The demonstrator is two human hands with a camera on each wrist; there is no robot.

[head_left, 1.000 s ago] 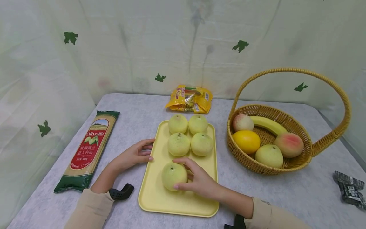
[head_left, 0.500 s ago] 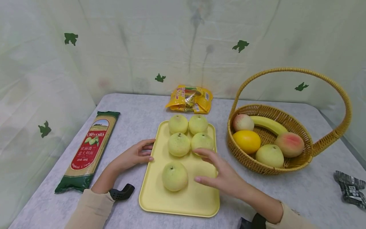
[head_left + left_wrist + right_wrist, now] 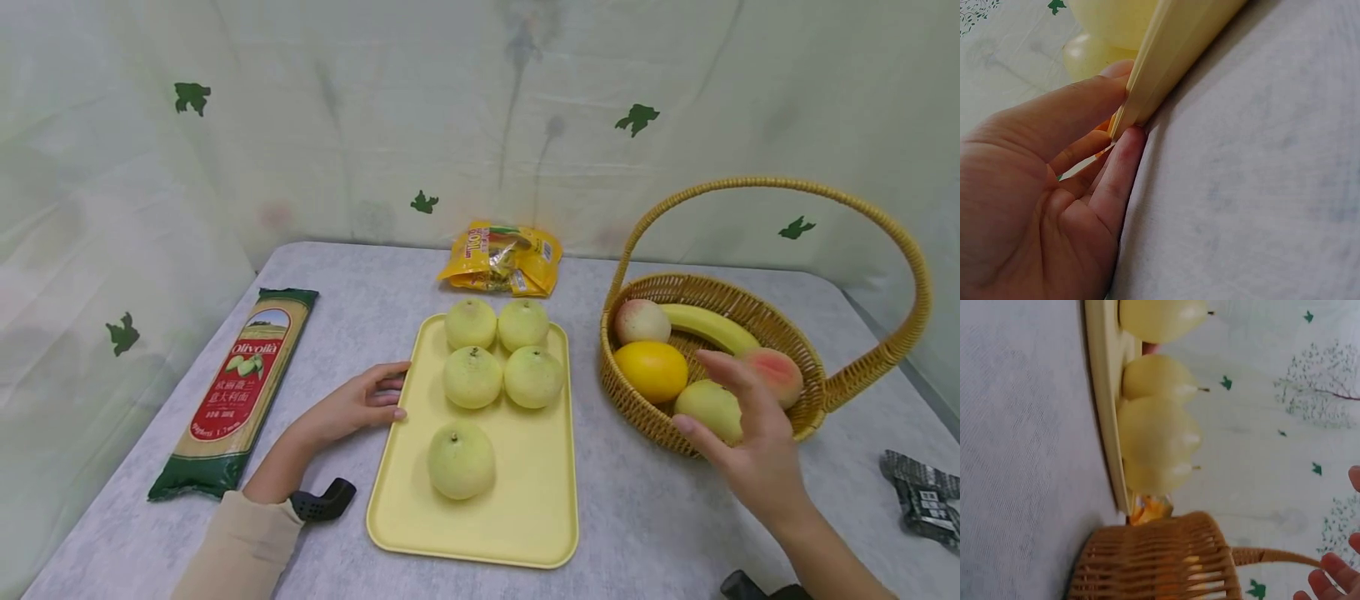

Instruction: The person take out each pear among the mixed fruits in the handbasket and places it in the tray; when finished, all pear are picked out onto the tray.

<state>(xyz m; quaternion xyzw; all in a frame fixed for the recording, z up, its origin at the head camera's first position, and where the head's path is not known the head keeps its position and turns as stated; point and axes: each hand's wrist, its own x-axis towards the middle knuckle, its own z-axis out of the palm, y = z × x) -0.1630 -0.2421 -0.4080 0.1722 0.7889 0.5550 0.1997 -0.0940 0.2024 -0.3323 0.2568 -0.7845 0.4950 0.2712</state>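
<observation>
A yellow tray lies mid-table, with several pale green pears on it: some in a two-wide block at its far end and a single pear nearer the front. My left hand holds the tray's left edge, its thumb on the rim and other fingers against the side. Over the front of a wicker basket, my right hand is spread with nothing in it. Close by its thumb and forefinger is a pear inside the basket, partly hidden by the hand.
Also in the basket are a banana, a yellow fruit and two peaches, one a pale peach. Spaghetti lies left, a yellow snack bag behind the tray, and a black packet far right.
My right hand has let go of the front pear on the tray and moved right to above the basket. The left hand has stayed at the tray's edge.
</observation>
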